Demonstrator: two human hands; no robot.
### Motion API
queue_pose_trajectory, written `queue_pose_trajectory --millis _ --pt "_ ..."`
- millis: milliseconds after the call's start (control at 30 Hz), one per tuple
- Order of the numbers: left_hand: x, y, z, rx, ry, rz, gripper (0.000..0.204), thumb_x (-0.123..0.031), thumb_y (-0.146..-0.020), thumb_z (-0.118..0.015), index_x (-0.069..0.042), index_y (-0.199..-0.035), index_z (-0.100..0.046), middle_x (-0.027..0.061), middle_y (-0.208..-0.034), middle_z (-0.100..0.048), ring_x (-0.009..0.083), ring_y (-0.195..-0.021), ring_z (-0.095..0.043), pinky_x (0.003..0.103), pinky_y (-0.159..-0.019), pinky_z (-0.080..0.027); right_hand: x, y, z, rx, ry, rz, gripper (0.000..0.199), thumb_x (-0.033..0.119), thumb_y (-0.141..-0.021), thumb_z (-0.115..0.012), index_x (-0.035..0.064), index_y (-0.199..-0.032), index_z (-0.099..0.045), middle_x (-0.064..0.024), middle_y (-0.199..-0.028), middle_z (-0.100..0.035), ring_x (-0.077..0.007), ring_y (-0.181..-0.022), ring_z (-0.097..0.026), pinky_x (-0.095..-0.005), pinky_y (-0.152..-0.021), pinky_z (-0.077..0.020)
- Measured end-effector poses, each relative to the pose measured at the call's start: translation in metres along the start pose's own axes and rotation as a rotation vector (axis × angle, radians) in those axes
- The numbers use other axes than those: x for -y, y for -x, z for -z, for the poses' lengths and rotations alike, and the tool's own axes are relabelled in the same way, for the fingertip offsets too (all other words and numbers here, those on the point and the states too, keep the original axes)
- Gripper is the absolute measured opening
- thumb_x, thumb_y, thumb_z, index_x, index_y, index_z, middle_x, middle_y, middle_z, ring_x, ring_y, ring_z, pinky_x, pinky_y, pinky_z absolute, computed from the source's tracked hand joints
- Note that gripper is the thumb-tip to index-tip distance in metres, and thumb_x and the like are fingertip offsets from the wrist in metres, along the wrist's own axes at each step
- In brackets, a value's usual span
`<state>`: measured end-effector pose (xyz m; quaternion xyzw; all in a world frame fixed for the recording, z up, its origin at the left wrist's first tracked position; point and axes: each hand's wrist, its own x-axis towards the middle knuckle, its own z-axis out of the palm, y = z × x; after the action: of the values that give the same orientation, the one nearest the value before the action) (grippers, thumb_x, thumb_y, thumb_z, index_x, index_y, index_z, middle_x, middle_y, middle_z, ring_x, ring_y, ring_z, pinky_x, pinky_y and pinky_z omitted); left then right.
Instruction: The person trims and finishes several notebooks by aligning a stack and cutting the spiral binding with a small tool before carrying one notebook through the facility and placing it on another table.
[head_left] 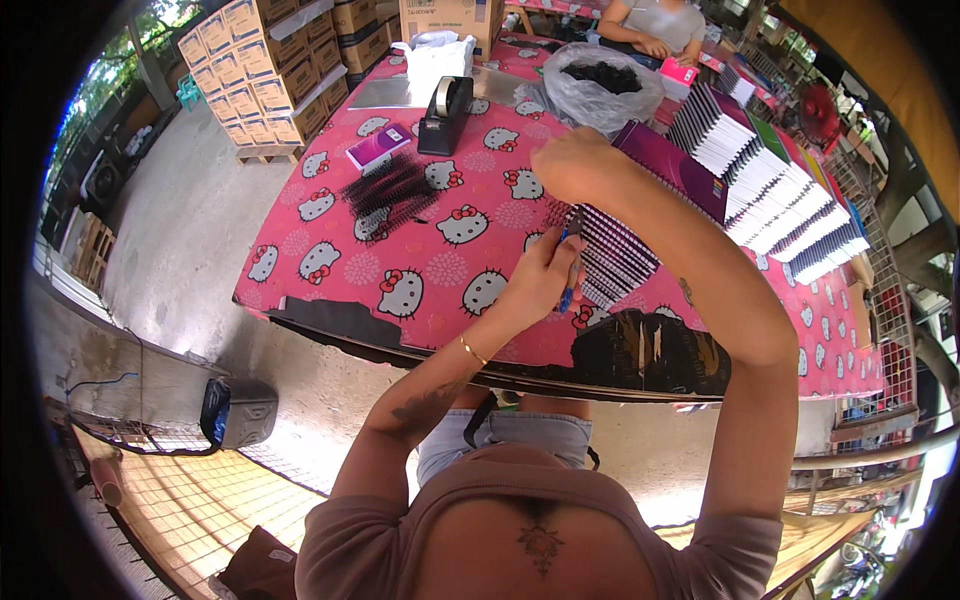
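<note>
While clasping blue-handled pliers (570,270) — left hand (540,280), right hand (575,165) fisted over spiral binding (610,255).

I see a bench (420,230) in pink cat-print cloth carrying a tape dispenser (445,115), black binding combs (388,190), notebook stacks (770,190) and a plastic bag (600,85).

Mauve short-sleeved top, gold bracelet, forearm tattoos

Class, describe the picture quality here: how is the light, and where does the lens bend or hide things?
Head view: soft daylight; the table edge bows, the corners are black, and the hands stay sharp.
</note>
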<state>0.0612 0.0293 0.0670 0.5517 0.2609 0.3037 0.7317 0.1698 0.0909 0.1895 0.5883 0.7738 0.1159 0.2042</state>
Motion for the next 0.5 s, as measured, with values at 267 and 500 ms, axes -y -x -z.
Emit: queue_pose_trajectory --millis 267,500 --pt "0.003 -0.004 0.014 -0.050 0.072 0.062 0.039 -0.033 -0.099 -0.043 0.002 -0.115 -0.050 0.0136 -0.092 -0.065 0.0249 -0.077 -0.070 0.034 -0.059 -0.058 0.011 -0.002 0.013 0.072 0.003 0.064 0.026 0.027 -0.075 -0.074 0.0060 -0.091 -0.073 -0.0137 -0.095 -0.072 -0.0274 -0.094 -0.069 -0.0388 -0.077 -0.0531" --pt "-0.003 -0.008 0.011 -0.023 0.017 0.020 0.035 -0.031 -0.100 -0.043 0.001 -0.112 -0.050 0.0129 -0.087 -0.064 0.0233 -0.072 -0.069 0.033 -0.055 -0.056 0.004 -0.011 0.006 0.178 0.013 0.070 0.029 0.025 -0.072 -0.078 0.0057 -0.093 -0.073 -0.0131 -0.095 -0.072 -0.0278 -0.093 -0.069 -0.0382 -0.078 -0.0532"
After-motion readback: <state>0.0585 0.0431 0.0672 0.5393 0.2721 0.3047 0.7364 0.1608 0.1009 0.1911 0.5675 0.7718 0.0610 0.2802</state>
